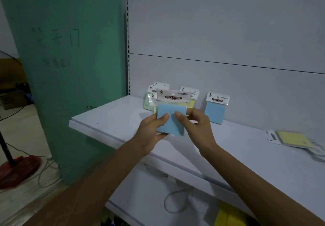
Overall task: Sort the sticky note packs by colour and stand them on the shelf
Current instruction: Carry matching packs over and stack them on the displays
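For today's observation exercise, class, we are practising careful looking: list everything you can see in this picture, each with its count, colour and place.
held pack: one, blue, above the shelf front
standing pack: one, blue, against the back panel, right of the hands
yellow pack: one, yellow, standing behind the held pack
green packs: at least two, pale green, standing at the row's left
flat pack: one, yellow, lying at the shelf's right end
shelf: one, white
pillar: one, green, left
fan base: one, red, floor, left
left hand: grips the held pack
right hand: pinches the held pack
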The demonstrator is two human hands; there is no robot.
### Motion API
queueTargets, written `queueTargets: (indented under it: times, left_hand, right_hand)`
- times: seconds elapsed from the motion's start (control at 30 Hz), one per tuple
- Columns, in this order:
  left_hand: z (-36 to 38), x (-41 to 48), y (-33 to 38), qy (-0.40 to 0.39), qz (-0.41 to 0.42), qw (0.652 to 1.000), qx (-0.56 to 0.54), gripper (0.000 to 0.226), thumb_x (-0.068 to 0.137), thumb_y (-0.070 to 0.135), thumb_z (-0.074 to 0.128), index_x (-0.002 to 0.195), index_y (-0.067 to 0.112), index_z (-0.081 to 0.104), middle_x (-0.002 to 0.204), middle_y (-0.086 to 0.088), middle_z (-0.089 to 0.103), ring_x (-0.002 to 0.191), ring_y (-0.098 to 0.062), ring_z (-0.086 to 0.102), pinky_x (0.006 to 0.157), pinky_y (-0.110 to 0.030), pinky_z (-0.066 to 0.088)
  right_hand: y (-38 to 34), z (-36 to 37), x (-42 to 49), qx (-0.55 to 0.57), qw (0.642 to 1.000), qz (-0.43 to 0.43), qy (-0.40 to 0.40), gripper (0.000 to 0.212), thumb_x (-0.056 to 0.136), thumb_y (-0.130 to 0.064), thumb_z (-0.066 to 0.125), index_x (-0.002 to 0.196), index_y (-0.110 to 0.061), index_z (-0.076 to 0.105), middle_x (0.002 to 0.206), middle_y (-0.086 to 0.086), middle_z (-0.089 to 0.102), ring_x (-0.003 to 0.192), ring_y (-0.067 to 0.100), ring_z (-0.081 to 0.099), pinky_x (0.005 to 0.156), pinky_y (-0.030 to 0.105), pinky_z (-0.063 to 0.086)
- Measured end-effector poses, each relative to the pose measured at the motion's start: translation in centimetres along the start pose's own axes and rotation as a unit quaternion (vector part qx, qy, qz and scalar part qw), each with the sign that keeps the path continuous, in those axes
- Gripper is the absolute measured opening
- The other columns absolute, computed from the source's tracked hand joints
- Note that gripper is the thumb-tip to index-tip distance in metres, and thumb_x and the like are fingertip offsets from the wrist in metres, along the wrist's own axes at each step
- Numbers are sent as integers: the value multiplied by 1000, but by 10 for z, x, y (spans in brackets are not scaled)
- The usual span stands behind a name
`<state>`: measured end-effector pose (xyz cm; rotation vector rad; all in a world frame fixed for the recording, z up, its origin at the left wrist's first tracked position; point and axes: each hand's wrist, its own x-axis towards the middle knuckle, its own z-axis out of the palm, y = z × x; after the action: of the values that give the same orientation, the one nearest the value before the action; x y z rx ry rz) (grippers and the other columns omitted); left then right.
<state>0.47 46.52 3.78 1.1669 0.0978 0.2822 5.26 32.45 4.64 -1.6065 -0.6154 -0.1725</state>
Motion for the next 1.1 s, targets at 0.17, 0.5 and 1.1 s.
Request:
queueTargets:
  times: [0.17, 0.5, 1.1]
  left_hand:
    - [21, 33, 0, 15, 18, 1000, 10, 12, 87, 20, 61, 97, 19, 68, 92, 1, 71, 88, -13, 64, 85, -32, 51]
    - [13, 78, -17, 68, 131, 978, 147, 60, 89, -8, 46, 121, 42, 50, 128, -3, 56, 103, -21, 58, 91, -40, 51]
    - [-77, 176, 4, 20, 104, 946, 305, 17, 87, 4, 60, 101, 12, 55, 112, -8, 65, 98, -22, 62, 89, -37, 51]
  right_hand:
    - [6, -14, 27, 64, 997, 40, 28, 7, 85, -17, 66, 81, -21, 62, 89, 5, 68, 86, 19, 63, 71, 27, 53]
    - [51, -51, 58, 166, 963, 168, 130, 8, 92, -19, 56, 88, -21, 50, 92, 0, 62, 79, 14, 63, 73, 38, 57]
    - [87, -58, 96, -128, 942, 213, 224, 36, 88, 3, 51, 122, -9, 49, 115, 18, 60, 103, 35, 59, 91, 49, 50]
